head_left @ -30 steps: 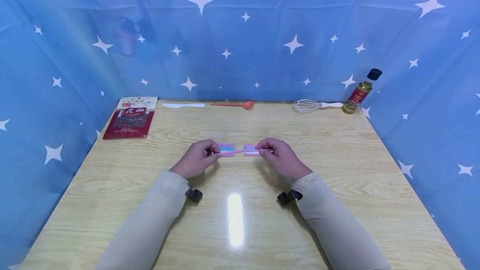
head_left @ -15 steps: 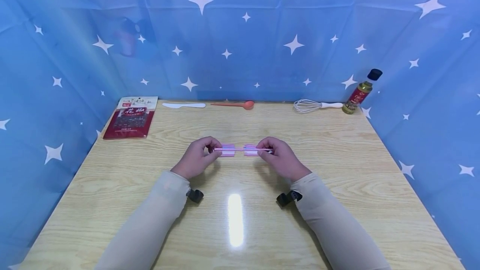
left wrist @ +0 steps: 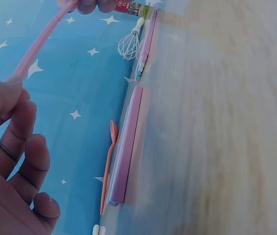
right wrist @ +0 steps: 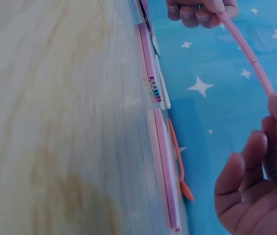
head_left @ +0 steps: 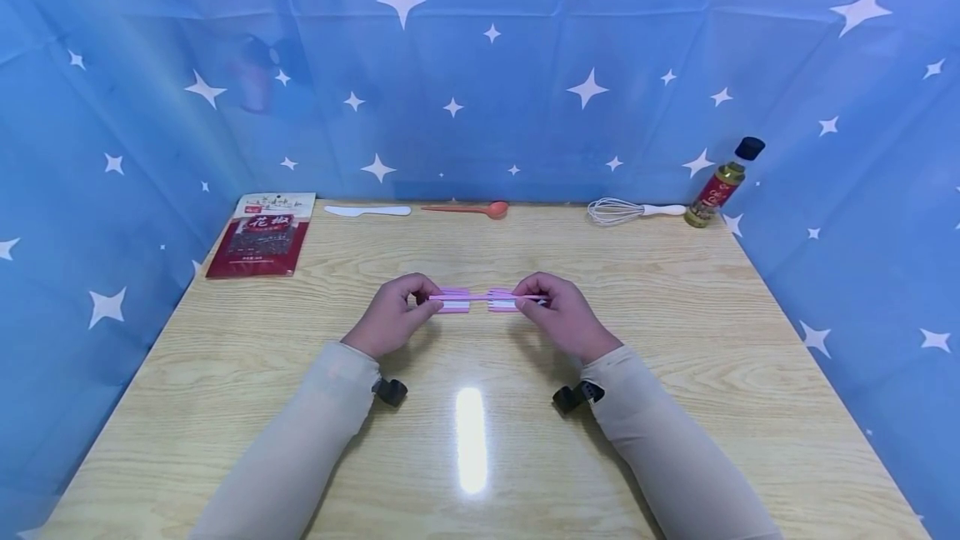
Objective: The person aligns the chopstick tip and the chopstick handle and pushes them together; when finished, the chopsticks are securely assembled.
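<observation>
Blue star-printed cloth (head_left: 480, 82) walls in your wooden table (head_left: 480, 407), and at its middle your left hand (head_left: 390, 317) and right hand (head_left: 564, 315) each pinch one end of a thin pink straw (head_left: 486, 297), held level just above two small flat packs of coloured straws (head_left: 454, 303) lying end to end on the wood. Both wrist views show the straw bowing between your fingertips, so pushing your hands closer could, I judge, kink it or spring it out of one pinch; dropped, it may land on the packs and scatter them. Nothing stands between your hands and the packs. Well beyond, along the back edge, lie a red spice packet (head_left: 260, 234), a white plastic knife (head_left: 367, 211), an orange spoon (head_left: 467, 208), a whisk (head_left: 633, 210) and a tilted, black-capped oil bottle (head_left: 722, 183), all clear of your reach.
</observation>
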The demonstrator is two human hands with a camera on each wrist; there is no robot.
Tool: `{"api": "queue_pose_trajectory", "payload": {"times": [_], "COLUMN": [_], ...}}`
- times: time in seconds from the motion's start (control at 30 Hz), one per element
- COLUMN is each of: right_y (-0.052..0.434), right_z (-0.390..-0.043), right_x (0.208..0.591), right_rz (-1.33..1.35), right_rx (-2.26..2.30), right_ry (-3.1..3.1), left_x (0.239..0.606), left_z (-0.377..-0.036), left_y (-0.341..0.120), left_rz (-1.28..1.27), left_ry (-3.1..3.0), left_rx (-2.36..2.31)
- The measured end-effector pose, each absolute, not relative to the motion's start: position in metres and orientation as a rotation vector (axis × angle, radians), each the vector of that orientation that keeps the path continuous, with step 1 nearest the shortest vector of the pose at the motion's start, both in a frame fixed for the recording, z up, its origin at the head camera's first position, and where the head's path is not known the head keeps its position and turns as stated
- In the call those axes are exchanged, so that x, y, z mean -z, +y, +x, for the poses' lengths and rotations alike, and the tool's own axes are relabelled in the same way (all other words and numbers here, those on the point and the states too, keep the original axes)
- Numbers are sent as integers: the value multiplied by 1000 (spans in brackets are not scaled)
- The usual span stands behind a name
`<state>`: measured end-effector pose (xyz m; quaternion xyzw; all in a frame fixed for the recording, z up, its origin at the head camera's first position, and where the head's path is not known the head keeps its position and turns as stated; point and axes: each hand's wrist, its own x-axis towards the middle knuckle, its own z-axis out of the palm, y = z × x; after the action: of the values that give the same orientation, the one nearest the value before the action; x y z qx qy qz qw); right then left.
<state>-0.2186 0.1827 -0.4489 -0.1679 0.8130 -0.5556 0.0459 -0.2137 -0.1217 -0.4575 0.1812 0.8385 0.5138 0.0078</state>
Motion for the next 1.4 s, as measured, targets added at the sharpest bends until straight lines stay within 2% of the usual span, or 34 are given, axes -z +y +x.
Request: {"api": "queue_pose_trajectory", "payload": {"times": [0.83, 1.13, 1.4], "right_y": [179, 179, 190], "right_z": [-217, -218, -223], "right_x": [445, 446, 449], "right_rz": [-565, -500, -380], "right_rx": [1644, 1635, 1649], "right_ry": [2442, 2519, 2607], "left_x": [453, 454, 457], "left_z": [-214, -218, -229], "left_y": [-120, -129, -161], "left_rz": [684, 540, 299], "left_ry": [2613, 2627, 2699], "left_rx": [-1648, -1624, -1647]}}
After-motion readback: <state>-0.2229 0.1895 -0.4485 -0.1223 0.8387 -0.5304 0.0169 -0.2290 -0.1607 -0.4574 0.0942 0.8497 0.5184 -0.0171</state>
